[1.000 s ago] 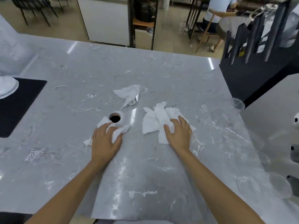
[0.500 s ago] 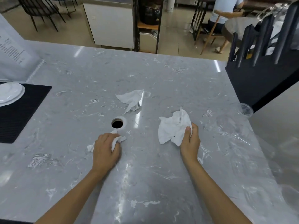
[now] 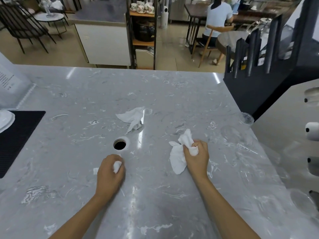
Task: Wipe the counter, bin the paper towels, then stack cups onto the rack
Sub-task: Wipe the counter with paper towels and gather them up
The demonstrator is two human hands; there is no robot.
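Left hand: our left hand [image 3: 109,171] is balled into a fist around a small wad of paper towel [image 3: 117,166], knuckles low over the counter [image 3: 72,152], just on the near side of the round hole [image 3: 119,145]
Right hand: our right hand [image 3: 196,156] is clenched on a larger crumpled towel [image 3: 177,159]; its loose tail drapes to the left of the fist and a tuft sticks up above the knuckles
Third towel: a loose towel [image 3: 133,119] lies untouched beyond the hole, apart from both our hands
Cups: clear cups [image 3: 246,117] lie on the counter to our right, hard to make out against the marble
Rack: the black rack [image 3: 259,80] stands at the far right corner of the counter
Left edge: a black mat [image 3: 19,135] carries a white plate [image 3: 5,119]
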